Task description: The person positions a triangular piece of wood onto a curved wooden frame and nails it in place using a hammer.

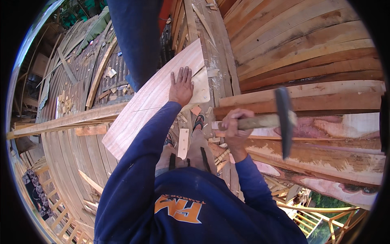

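My left hand [182, 86] lies flat on a wide, pale pinkish wooden board [144, 103], fingers stretched toward its far end. The board slants from near left to far right and has a thin dark line across it. A smaller pale piece of wood [200, 88] shows at its right edge, beside my fingers. In my right hand [237, 129] is a hammer [262, 122], gripped by its wooden handle. Its dark metal head, slightly blurred, points right, over the stacked planks and apart from the board.
Long reddish-brown planks [300, 65] are stacked on the right. Ahead, another person's dark blue clothing [136, 36] is close to the board. Corrugated roofing sheets [73, 95] with scraps lie at left. A small wooden strip [183, 143] and offcuts surround my feet.
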The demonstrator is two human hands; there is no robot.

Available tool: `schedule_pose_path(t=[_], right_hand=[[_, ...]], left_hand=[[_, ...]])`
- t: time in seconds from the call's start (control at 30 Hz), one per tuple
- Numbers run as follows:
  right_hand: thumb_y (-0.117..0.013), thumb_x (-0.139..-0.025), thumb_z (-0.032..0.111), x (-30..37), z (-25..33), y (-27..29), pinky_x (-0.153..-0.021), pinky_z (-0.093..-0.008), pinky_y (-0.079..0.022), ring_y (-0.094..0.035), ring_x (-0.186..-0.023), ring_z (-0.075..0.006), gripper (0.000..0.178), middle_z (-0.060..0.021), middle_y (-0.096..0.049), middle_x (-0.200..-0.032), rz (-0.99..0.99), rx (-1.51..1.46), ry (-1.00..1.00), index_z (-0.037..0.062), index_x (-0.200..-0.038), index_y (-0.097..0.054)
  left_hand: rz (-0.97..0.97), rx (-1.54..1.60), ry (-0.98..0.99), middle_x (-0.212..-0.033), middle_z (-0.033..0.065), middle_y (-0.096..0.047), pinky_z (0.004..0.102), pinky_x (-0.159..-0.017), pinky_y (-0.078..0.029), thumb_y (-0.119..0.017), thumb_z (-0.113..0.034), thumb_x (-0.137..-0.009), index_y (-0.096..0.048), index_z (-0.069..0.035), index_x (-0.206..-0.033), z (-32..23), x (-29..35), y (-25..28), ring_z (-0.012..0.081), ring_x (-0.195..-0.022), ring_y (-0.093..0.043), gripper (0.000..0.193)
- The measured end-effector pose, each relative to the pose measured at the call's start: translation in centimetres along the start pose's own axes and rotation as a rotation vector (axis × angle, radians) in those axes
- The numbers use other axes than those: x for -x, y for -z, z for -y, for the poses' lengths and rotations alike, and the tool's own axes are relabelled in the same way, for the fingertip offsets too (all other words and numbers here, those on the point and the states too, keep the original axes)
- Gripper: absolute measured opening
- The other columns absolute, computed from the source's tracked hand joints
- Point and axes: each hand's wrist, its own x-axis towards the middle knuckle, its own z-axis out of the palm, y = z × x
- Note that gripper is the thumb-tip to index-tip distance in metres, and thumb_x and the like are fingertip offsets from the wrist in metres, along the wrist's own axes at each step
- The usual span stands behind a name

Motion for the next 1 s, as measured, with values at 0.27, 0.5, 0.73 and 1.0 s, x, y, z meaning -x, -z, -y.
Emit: schedule_pose_path(t=[0.27, 0.5, 0.73, 1.0], right_hand=[[-0.054, -0.090, -0.001, 0.4, 0.0, 0.6, -0.051, -0.0264, -0.047, -0.054, -0.055, -0.0096, 0.015, -0.0075, -0.054, -0.072, 0.144, 0.159, -0.481, 0.0035, -0.103, -0.048], [-0.058, -0.086, 0.002, 6.8, -7.1, 0.4, -0.063, -0.0336, -0.051, -0.062, -0.065, -0.0214, 0.019, -0.0121, -0.061, -0.079, 0.242, 0.298, -0.352, 0.0016, -0.105, -0.054], [-0.060, -0.083, 0.007, 7.1, -7.3, -0.7, -0.071, -0.0420, -0.053, -0.068, -0.074, -0.0334, 0.035, -0.0225, -0.066, -0.085, 0.405, 0.464, -0.701, -0.0041, -0.115, -0.055], [-0.059, -0.092, 0.012, 2.4, -8.0, 3.1, -0.041, -0.0282, -0.045, -0.053, -0.048, -0.0116, 0.020, -0.0037, -0.055, -0.068, 0.369, 0.089, -1.012, 0.0027, -0.108, -0.054]], left_hand=[[0.012, -0.033, 0.026, -0.162, 0.0107, -0.024, 0.0572, -0.120, -0.010, -0.034, -0.030, -0.102, -0.026, -0.004, -0.154, 1.1, 0.7, 0.1, 0.0277, -0.151, -0.016, 0.058], [-0.008, -0.023, 0.007, -0.161, 0.0115, -0.025, 0.0568, -0.120, -0.011, -0.035, -0.031, -0.102, -0.026, -0.004, -0.154, 0.7, 0.4, -0.1, 0.0280, -0.151, -0.018, 0.059], [-0.018, -0.052, 0.020, -0.161, 0.0105, -0.027, 0.0569, -0.120, -0.010, -0.033, -0.033, -0.102, -0.029, -0.005, -0.153, 0.6, 0.3, -0.6, 0.0273, -0.151, -0.019, 0.059], [-0.048, 0.252, 0.047, -0.160, 0.0168, -0.025, 0.0587, -0.119, -0.013, -0.045, -0.033, -0.099, -0.031, -0.004, -0.152, 2.5, -0.4, -0.9, 0.0348, -0.149, -0.019, 0.062]])
